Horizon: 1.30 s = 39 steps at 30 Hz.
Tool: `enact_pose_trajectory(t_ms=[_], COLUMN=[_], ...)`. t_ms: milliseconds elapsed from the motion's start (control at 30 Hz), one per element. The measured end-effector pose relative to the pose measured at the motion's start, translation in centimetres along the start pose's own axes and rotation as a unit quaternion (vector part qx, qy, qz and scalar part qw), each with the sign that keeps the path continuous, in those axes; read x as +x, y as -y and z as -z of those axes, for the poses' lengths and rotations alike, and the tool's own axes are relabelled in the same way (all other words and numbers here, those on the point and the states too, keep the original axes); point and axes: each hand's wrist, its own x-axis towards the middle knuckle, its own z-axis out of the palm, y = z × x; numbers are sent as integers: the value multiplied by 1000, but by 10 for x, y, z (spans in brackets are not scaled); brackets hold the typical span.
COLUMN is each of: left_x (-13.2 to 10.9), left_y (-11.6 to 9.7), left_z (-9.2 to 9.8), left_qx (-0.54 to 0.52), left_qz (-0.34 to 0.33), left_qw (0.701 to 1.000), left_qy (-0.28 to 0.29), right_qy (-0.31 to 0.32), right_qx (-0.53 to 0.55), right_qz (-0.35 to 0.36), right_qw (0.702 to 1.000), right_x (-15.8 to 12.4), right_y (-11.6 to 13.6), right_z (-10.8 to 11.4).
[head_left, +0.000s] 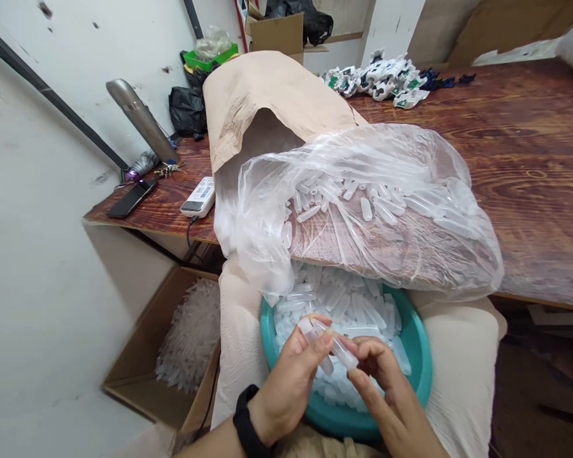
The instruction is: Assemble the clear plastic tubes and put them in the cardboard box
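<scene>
The left hand (289,375) pinches a left tube (306,327) and a right tube (346,355) between thumb and fingers; the right hand (384,381) pinches the right tube's lower end between thumb and fingertips. Both tubes are above the basin (424,366), which holds loose tubes (356,308). The step looks like close handling of the pair; the next move seems to call for a light, steady pinch. Beyond the basin, a bag (430,264) of tubes lies on the table (535,172); left of it stands a carton (146,394).

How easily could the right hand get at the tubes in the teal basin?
Probably yes: the right hand is above the teal basin, with loose tubes uncovered nearby, though it touches a tube the left hand holds.
</scene>
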Motion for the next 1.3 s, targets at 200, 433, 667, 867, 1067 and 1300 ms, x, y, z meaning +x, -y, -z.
enact_pose_trajectory(t_ms=[200, 433, 667, 867, 1067, 1300], left_x=[-3, 32, 77, 79, 79, 96], left_y=[3, -39, -48, -35, -36, -17], left_z=[-1, 4, 18, 23, 19, -4], left_qx=[0, 219, 777, 828, 842, 857], left_qz=[33, -41, -145, -138, -135, -117], left_qw=[999, 972, 573, 498, 480, 483], left_qy=[29, 75, 219, 217, 205, 133], right_qy=[26, 181, 324, 334, 337, 361], right_qx=[-30, -166, -351, -333, -307, -370], right_qz=[37, -16, 37, 35, -11, -24], right_qw=[999, 969, 878, 881, 890, 856], right_x=[-2, 8, 28, 30, 23, 32], right_y=[-4, -8, 7, 0, -1, 6], right_z=[2, 7, -17, -16, 4, -13])
